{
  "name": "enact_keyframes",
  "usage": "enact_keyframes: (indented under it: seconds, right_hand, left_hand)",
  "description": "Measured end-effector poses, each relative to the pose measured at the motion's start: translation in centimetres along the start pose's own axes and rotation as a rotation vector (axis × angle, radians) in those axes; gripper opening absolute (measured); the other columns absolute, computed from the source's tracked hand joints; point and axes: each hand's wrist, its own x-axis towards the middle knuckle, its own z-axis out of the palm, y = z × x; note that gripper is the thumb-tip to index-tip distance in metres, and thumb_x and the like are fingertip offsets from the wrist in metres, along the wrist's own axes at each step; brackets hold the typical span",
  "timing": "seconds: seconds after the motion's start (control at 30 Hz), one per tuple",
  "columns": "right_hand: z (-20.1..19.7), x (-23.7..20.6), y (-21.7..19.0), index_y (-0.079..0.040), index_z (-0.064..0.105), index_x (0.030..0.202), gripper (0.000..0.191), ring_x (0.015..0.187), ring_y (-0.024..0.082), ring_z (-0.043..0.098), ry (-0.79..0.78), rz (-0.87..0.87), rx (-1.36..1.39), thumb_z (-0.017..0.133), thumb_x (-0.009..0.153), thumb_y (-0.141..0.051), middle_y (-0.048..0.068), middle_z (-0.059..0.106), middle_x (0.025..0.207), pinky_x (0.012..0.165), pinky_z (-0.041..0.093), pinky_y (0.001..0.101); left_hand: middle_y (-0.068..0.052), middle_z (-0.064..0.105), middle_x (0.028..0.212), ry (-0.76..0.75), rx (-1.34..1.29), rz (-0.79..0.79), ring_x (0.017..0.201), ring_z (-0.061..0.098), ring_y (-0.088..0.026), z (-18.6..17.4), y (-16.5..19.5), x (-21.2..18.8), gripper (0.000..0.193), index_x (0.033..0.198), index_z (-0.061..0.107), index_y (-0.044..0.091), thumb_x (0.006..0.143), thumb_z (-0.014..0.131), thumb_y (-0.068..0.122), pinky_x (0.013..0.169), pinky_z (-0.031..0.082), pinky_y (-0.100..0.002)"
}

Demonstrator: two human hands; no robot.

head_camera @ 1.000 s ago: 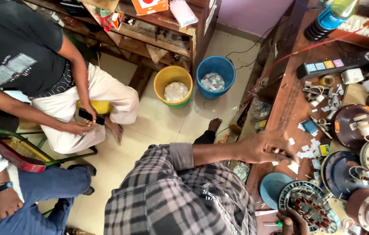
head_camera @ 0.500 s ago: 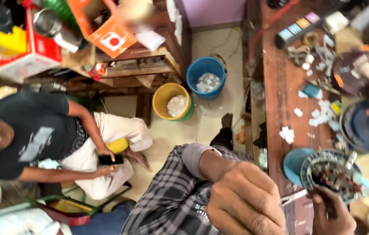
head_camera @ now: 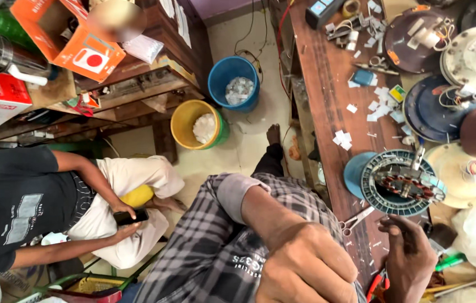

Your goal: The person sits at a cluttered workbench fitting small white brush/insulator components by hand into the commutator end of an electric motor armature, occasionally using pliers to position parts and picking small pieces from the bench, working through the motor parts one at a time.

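Left hand (head_camera: pixel 305 266) is raised close under the camera, fingers curled into a loose fist; it holds nothing that I can make out, though the palm side is hidden. Right hand (head_camera: pixel 409 255) rests at the near edge of the wooden bench (head_camera: pixel 327 84), fingertips drawn together as if pinching something small; whether anything sits between them I cannot tell.

The round fan stator (head_camera: pixel 401 182), with copper-coloured windings inside a ring of slots, sits on the bench just beyond my right fingers, partly over a blue dish (head_camera: pixel 355 171). A pair of scissors (head_camera: pixel 354 220) lies between the stator and my right hand, at the bench edge. White paper slips (head_camera: pixel 341 138) are scattered further up the bench.

Risks, as I judge them:
- Scissors are close to the edge; a brush of my right wrist could knock them onto my lap.
- The stator overhangs the dish; a push from the side could tip it.
- Loose slips could be swept off by my sleeve.

A seated person with a phone (head_camera: pixel 130 216) is to my left, well apart from the bench.
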Motion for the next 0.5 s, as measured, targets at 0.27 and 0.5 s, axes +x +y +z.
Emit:
enact_keyframes:
  seconds: [0.27, 0.5]
  right_hand:
    - [-0.1, 0.5, -0.9, 0.011, 0.063, 0.124, 0.020, 0.099, 0.019, 0.071, 0.067, -0.016, 0.053, 0.058, 0.110, -0.002, 0.016, 0.072, 0.102, 0.091, 0.055, 0.0279]
    - [0.0, 0.6, 2.5, 0.010, 0.063, 0.125, 0.020, 0.096, 0.018, 0.071, 0.103, -0.073, 0.113, 0.058, 0.111, -0.003, 0.015, 0.072, 0.098, 0.090, 0.056, 0.0282]
  left_hand:
    - [-0.028, 0.066, 0.089, 0.019, 0.120, 0.028, 0.058, 0.062, -0.032, 1.2, -1.1, -0.3, 0.034, 0.074, 0.054, -0.004, 0.101, 0.033, -0.002, 0.052, 0.054, -0.039]
    - [-0.027, 0.066, 0.090, 0.049, 0.084, -0.052, 0.064, 0.066, -0.034, 1.8, -1.6, -0.8, 0.032, 0.077, 0.057, -0.008, 0.101, 0.037, -0.003, 0.059, 0.059, -0.040]
